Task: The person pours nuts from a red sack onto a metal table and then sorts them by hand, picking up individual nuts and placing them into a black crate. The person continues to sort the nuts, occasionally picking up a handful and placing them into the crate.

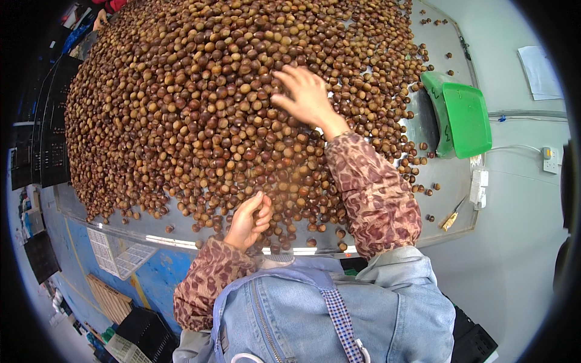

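A large heap of round brown nuts (pixel 204 113), which look like macadamias or chestnuts, covers most of a metal table (pixel 447 181). Over the right part of the heap reaches my right hand (pixel 305 96), palm down with its fingers spread, low over the nuts and holding nothing visible. My left hand (pixel 252 218) is near the table's front edge, its fingers curled and the thumb against the forefinger; whether a nut lies inside cannot be seen. Loose nuts (pixel 311 242) lie beside and below it. Patterned sleeve covers are on both forearms.
At the table's right stands a green plastic scoop or bin (pixel 467 120). A small knife (pixel 449 221) lies near the right corner, by a white power strip (pixel 479 188). Black crates (pixel 54 122) stand at the left; a white crate (pixel 118 254) is below the front edge. Another person's hand (pixel 100 20) shows top left.
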### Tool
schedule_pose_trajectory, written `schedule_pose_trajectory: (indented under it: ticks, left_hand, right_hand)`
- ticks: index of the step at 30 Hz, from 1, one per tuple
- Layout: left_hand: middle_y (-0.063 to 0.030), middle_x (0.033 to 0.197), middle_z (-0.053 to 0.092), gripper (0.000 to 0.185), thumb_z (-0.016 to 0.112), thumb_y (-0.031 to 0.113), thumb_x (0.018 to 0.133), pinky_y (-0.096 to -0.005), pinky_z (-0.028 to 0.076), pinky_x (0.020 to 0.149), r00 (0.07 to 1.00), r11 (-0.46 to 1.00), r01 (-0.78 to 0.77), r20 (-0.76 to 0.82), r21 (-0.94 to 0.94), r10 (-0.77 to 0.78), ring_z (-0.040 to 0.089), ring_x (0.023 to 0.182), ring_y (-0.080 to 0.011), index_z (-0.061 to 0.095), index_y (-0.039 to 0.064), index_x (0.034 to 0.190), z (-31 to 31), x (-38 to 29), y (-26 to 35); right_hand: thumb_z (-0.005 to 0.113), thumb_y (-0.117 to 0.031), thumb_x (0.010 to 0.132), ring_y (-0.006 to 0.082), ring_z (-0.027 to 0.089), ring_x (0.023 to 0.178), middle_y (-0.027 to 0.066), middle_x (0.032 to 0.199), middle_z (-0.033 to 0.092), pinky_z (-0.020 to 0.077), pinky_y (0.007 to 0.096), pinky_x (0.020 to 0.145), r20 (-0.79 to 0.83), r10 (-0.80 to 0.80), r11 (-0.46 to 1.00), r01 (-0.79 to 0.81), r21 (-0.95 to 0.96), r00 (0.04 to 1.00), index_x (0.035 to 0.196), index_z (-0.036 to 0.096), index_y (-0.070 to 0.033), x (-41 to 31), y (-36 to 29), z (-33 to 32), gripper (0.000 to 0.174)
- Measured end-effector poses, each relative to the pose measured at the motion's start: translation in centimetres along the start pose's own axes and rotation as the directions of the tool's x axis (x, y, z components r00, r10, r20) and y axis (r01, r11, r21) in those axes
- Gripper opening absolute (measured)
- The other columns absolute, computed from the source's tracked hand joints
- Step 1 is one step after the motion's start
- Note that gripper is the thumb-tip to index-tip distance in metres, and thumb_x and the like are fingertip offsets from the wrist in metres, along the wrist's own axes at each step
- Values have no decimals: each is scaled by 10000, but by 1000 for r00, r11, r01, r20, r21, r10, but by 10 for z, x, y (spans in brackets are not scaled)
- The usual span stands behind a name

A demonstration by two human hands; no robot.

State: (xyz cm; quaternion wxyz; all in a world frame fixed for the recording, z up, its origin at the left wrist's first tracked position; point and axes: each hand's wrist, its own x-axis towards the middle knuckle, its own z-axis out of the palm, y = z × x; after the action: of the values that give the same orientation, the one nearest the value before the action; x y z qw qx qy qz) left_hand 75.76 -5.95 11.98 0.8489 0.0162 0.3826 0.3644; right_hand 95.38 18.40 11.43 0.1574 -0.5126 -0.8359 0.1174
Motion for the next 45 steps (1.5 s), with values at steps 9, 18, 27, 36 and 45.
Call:
schedule_pose_trajectory:
  ticks: [9, 18, 27, 36, 45]
  left_hand:
    - [4, 801, 459, 222, 417, 193, 1071, -191, 290, 474, 1000, 999, -26, 19, 25, 25, 400, 626, -67, 533, 39, 1180, 0, 4, -2]
    - [-23, 965, 580, 239, 471, 183, 1051, -263, 422, 676, 997, 991, -39, 70, 130, 30, 512, 835, -106, 579, 43, 1212, 7, 11, -7]
    - [-60, 993, 606, 423, 372, 387, 1075, -297, 453, 731, 992, 993, -75, 108, 95, 64, 540, 870, -141, 561, 34, 1210, 12, 13, 0]
    - [-67, 954, 543, 413, 381, 419, 1066, -250, 437, 611, 997, 975, 26, 79, -220, -9, 519, 834, -161, 562, 51, 1017, 6, 19, 5]
    - [-22, 900, 523, 215, 525, 145, 999, -273, 412, 685, 996, 997, -1, 86, -77, 7, 501, 834, -134, 552, 34, 1180, 7, 16, 7]
  right_hand:
    - [639, -420, 917, 300, 380, 1395, 41, 1487, 453, 269, 538, 1147, 339, -103, 985, 143, -93, 935, 1386, 534, -219, -106, 12, -48, 520]
    - [701, -330, 893, 303, 673, 856, 85, 988, 688, 527, 398, 702, -204, 113, 970, -152, -190, 972, 1119, 690, -130, -10, 96, -52, 302]
    - [711, -231, 839, 145, 677, 802, 41, 927, 721, 544, 327, 685, 25, 145, 928, -145, 344, 989, 993, 697, -74, -28, 30, -67, 221]
    - [739, -405, 824, 272, 686, 930, 119, 932, 736, 505, 436, 876, 95, -292, 776, 178, 605, 952, 928, 740, -43, -19, -13, -57, 377]
    - [440, -516, 995, 337, 333, 1415, 96, 1509, 423, 212, 576, 1165, 3, 224, 968, -222, -112, 975, 1320, 555, -199, 62, 102, -16, 468]
